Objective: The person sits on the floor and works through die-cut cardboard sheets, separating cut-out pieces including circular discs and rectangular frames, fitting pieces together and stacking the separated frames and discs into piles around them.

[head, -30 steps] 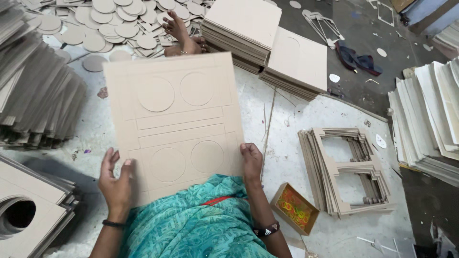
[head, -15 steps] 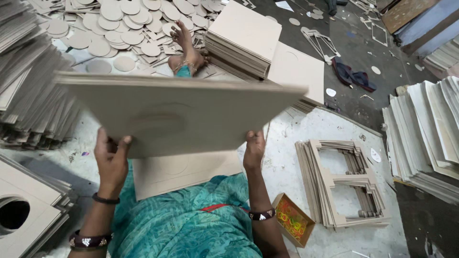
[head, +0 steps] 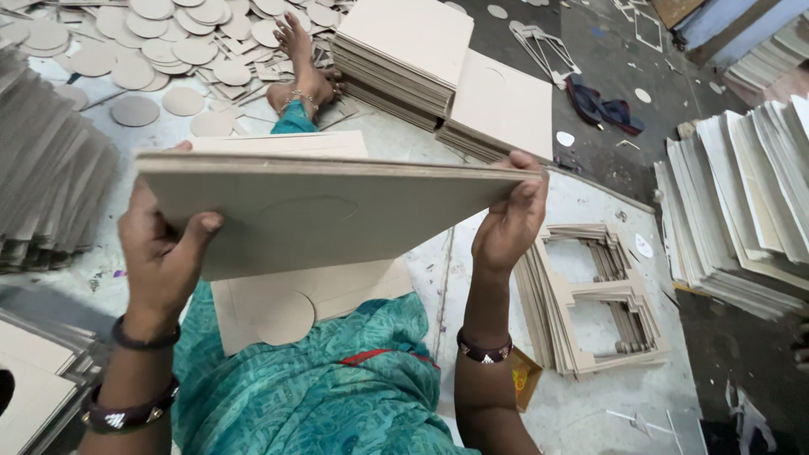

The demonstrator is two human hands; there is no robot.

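A stack of die-cut grey cardboard sheets (head: 337, 211) is lifted flat in front of me, its underside showing a pressed circle. My left hand (head: 164, 253) grips its left edge, thumb curled on the underside. My right hand (head: 510, 221) grips the right edge with fingers over the top. Below, another die-cut cardboard sheet (head: 329, 299) with a round cut-out lies on my lap in turquoise cloth (head: 320, 388). My foot (head: 299, 76) with an anklet stretches out beyond.
A pile of cut-out cardboard frames (head: 590, 295) lies to the right. Stacks of uncut sheets (head: 421, 59) sit ahead, cardboard discs (head: 160, 50) litter the far left, leaning sheets (head: 742, 202) stand far right, and a small colourful box (head: 524, 379) is by my right arm.
The sheets lay flat on my lap a second ago. Both hands have since lifted the stack up towards the camera, leaving one sheet on my lap.
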